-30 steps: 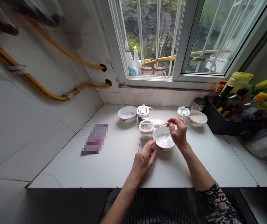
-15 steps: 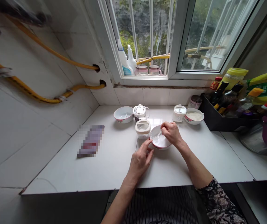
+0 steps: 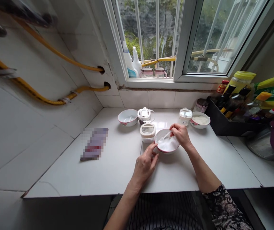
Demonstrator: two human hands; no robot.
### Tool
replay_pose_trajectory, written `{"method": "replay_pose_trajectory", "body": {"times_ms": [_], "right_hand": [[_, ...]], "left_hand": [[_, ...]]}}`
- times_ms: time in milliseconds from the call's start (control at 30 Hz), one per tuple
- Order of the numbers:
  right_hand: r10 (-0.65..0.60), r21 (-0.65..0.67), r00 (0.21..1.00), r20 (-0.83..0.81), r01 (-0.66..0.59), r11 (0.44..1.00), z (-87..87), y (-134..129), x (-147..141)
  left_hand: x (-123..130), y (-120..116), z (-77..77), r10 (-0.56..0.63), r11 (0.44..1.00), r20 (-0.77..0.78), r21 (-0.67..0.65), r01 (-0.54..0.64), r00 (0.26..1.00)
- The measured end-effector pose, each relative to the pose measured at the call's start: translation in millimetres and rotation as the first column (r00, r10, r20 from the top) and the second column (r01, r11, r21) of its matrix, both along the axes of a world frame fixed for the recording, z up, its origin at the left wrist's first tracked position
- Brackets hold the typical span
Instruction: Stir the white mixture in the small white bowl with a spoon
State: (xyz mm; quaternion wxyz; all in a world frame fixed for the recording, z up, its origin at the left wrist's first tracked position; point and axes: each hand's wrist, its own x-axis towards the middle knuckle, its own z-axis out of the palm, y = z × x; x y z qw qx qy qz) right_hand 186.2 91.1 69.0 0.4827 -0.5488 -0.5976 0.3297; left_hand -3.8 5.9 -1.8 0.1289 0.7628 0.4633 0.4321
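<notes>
A white bowl (image 3: 178,143) with a reddish rim stands on the counter and holds a white, powder-like substance (image 3: 167,146). My right hand (image 3: 180,135) pinches the handle of a white spoon (image 3: 166,136) over the bowl's far right rim. The spoon slants down left, its head at the white substance. My left hand (image 3: 144,164) holds the bowl's near left side with its fingertips, the palm staying off it. Just left of the bowl is a small lidded jar (image 3: 148,135), close to the rim.
Behind stand another white bowl (image 3: 127,118) with a spoon in it, a lidded jar (image 3: 144,114), a second such jar (image 3: 185,115) and a bowl of white contents (image 3: 200,120). A black box of bottles (image 3: 230,123) and a pot (image 3: 261,143) are at right. A blurred packet (image 3: 94,144) lies left.
My right hand has moved slightly right and up with the spoon, so more of the spoon's handle shows. My left hand stays at the bowl. The whole view has shifted a little.
</notes>
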Motion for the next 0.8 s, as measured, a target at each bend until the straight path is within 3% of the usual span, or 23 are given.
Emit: {"method": "replay_pose_trajectory", "body": {"times_ms": [333, 533, 667, 733, 800], "right_hand": [[-0.064, -0.137, 0.949, -0.307, 0.023, 0.99, 0.3, 7.3, 2.8], [-0.082, -0.107, 0.914, -0.397, 0.042, 0.993, 4.3, 8.3, -4.5], [-0.045, 0.133, 0.954, -0.296, 0.088, 0.987, 4.2, 3.7, -21.4], [-0.029, 0.333, 0.993, -0.113, 0.065, 0.941, 2.7, -0.6, -30.0], [-0.034, 0.512, 0.99, 0.138, -0.042, 0.858, 0.9, -4.8, -36.0]], "left_hand": [[1.1, -0.8, 4.0, -0.003, 1.0, -0.005, 0.02, 0.003, 1.0], [1.7, -0.5, 3.6, -0.002, 0.999, -0.007, 0.034, 0.002, 1.0], [1.8, 0.4, 1.7, -0.003, 0.999, -0.003, 0.04, 0.004, 1.0], [1.9, 0.7, 0.9, -0.007, 0.999, 0.0, 0.046, 0.007, 1.0], [2.0, 0.9, 0.6, -0.01, 0.999, 0.001, 0.052, 0.01, 1.0]]}}
